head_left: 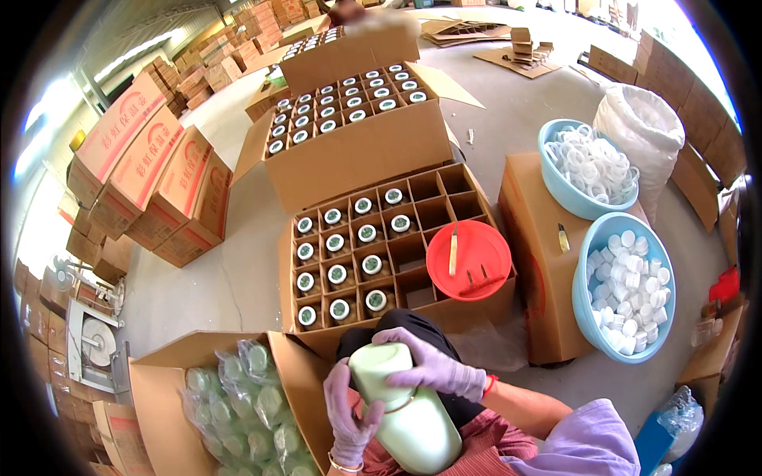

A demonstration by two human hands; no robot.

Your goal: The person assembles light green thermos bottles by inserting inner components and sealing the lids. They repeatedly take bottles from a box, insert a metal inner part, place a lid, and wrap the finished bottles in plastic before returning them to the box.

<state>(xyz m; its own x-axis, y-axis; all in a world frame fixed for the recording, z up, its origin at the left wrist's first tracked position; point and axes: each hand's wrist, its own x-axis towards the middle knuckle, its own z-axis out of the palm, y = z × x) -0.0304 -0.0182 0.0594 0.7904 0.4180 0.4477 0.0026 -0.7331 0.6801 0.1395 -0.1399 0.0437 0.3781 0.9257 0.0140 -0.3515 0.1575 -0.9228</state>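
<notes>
A pale green thermos [426,435] leans over my lap, its rounded cup lid [379,366] toward the boxes. My left hand [346,419], in a thin lilac glove, curves round the thermos's left side, thumb near the seam below the lid. My gloved right hand [436,370] grips the lid from above and the right, fingers over its top and thumb at its side. Directly ahead stands a divided carton [373,325] with several white-capped bottles [339,309] in its cells. To the left, an open carton [305,389] contains pale green thermoses [258,444] in clear plastic.
A round red lid [484,278] on the divided carton bears a knife [453,254] and small dark tools. At right are blue basins of white rings [591,163] and white caps [627,293], beside a white sack [639,119]. Another filled carton [365,155] stands beyond; stacked cartons [163,178] stand left.
</notes>
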